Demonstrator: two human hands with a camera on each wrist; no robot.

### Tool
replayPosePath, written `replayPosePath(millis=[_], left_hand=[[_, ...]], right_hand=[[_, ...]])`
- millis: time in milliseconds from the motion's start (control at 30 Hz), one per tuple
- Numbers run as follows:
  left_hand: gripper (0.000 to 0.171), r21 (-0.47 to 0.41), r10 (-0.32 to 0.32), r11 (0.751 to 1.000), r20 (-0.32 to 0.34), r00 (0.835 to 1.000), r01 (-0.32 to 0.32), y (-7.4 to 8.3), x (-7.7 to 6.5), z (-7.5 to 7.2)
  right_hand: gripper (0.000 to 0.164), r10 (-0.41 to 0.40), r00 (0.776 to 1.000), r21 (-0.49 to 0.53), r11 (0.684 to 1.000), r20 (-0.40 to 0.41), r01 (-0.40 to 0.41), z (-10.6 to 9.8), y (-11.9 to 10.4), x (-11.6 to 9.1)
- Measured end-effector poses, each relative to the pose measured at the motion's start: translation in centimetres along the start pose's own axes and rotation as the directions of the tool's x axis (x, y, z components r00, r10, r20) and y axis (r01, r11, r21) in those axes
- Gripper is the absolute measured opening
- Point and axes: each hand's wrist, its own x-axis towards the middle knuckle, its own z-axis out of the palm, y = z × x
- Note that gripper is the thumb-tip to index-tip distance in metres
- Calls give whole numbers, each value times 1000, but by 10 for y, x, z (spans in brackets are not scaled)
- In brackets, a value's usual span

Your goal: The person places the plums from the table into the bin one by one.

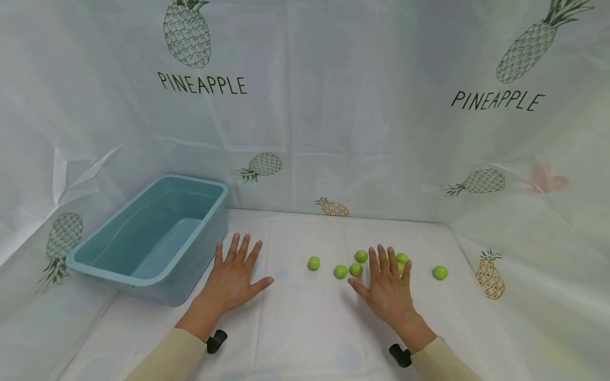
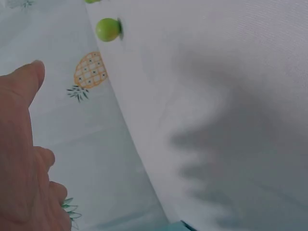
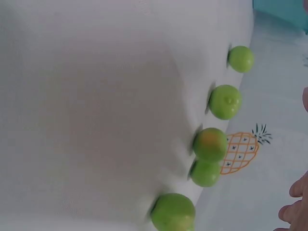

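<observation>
My left hand [image 1: 232, 279] is held over the white cloth just right of the blue-grey plastic tub [image 1: 205, 248], its fingers straight and spread, holding nothing. To the right, my right hand [image 1: 387, 291] is also spread flat with nothing in it. Its fingertips overlap part of a group of small green limes, and some fruit behind them is partly hidden. One lime [image 1: 313, 263] lies apart between the two hands; another lime [image 1: 440, 272] sits alone at the right. In the right wrist view, several limes stand in a row, including one with an orange-yellow patch [image 3: 210, 145].
The tub stands at the left, open side up, with nothing visible inside. A pineapple-printed sheet [image 1: 352, 132] hangs behind and along both sides. The white cloth [image 1: 295, 328] covers the work surface, and its back edge meets the sheet beyond the limes.
</observation>
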Motion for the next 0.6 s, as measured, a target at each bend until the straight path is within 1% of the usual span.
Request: replayPosePath(millis=[133, 267, 367, 433, 533, 600], left_hand=[[91, -24, 28, 999, -26, 999, -28, -3, 0, -6], [82, -49, 75, 996, -90, 993, -80, -5, -2, -22], [77, -65, 101, 992, -148, 984, -112, -8, -5, -39], [76, -98, 97, 989, -166, 981, -115, -11, -7, -51], [75, -115, 75, 989, -166, 983, -94, -23, -11, -72], [75, -141, 51, 988, -134, 990, -70, -36, -15, -88]], right_hand=[[98, -8, 1000, 42, 999, -19, 9, -2, -7, 2], [96, -42, 998, 51, 998, -46, 44, -5, -19, 7], [95, -73, 996, 51, 996, -55, 75, -9, -32, 14], [93, -93, 994, 53, 994, -55, 96, -11, -43, 18], [91, -133, 989, 50, 989, -57, 136, -14, -62, 25], [90, -164, 985, 48, 985, -56, 166, -16, -76, 30]])
